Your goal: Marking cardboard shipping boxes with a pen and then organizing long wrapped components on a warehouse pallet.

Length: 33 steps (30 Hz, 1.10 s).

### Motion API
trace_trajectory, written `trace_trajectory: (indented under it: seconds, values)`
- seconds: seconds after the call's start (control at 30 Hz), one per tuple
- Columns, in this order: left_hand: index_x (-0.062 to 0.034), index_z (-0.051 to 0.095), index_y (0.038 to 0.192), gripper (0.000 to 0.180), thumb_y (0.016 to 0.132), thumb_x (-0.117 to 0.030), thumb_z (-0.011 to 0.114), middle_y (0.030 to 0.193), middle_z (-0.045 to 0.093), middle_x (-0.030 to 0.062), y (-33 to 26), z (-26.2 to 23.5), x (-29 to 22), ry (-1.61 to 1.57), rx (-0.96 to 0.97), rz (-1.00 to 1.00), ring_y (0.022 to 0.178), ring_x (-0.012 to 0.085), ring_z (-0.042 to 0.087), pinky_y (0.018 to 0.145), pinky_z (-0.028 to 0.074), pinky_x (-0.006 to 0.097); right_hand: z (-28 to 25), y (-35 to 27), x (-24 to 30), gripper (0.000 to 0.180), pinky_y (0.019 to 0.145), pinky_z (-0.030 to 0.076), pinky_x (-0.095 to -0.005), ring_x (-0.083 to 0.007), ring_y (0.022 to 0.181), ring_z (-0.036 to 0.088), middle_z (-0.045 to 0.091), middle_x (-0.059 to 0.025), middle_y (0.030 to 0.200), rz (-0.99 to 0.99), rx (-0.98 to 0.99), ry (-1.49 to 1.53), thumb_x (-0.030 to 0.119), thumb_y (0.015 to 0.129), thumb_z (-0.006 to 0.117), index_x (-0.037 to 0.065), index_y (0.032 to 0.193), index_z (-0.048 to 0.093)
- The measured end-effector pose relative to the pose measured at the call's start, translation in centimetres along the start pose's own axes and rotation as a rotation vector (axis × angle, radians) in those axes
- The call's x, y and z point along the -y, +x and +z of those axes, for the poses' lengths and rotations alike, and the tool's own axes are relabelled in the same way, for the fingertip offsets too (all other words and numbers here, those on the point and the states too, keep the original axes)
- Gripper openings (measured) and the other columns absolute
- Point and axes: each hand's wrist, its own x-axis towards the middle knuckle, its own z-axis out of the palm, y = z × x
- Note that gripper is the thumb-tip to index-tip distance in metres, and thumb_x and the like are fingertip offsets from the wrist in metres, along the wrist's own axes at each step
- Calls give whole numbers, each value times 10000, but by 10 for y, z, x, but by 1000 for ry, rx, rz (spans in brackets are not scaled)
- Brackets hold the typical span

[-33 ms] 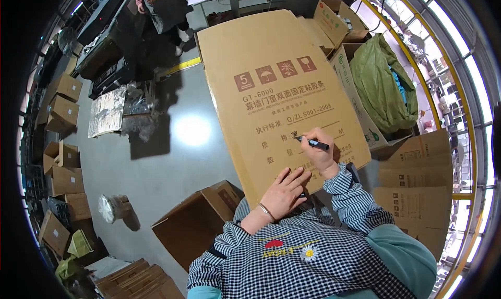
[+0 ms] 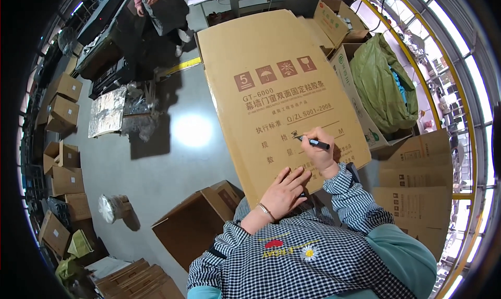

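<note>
Right hand [image 2: 317, 152] grips marker [image 2: 320, 144], tip at print on carton [image 2: 279, 103], which lies under both hands and stretches ahead of them; left hand [image 2: 283, 196] flat on its near edge, fingers slightly spread, covering some print. Open box [image 2: 188, 228] just left of left hand, wrapped roll [image 2: 112, 209] farther left on floor [image 2: 172, 166]. Right of right hand: flattened cartons [image 2: 415, 181], with green sack [image 2: 378, 85] farther ahead; co-worker [image 2: 164, 9] far ahead-left.
</note>
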Motion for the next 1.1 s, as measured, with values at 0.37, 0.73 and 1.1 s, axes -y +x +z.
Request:
trace_trajectory:
  seconds: [0.37,0.73,1.1]
  values:
    - [-34,642,944,292,924,-325,647,1527,453,73,-1,-1,-2,-16,-2,-3,1456,260,344,1204,249,481,-2,5,12,163,554,476,-296,-178,596,599,601,-91,690,92,-110,83,13,843,699,36,812,540]
    - [-33,640,943,293,932,-326,638,1532,448,71,-1,-1,-2,-16,12,-2,1459,258,342,1203,248,478,-3,1,0,172,552,480,-325,-205,603,620,609,-96,698,48,-76,-12,27,838,710,35,816,540]
    - [-29,640,924,309,932,-338,632,1534,447,71,0,0,-2,-8,15,-2,1457,256,344,1205,245,475,-5,0,-5,186,584,503,-313,-188,626,629,618,-92,723,111,-91,-5,23,829,713,35,810,528]
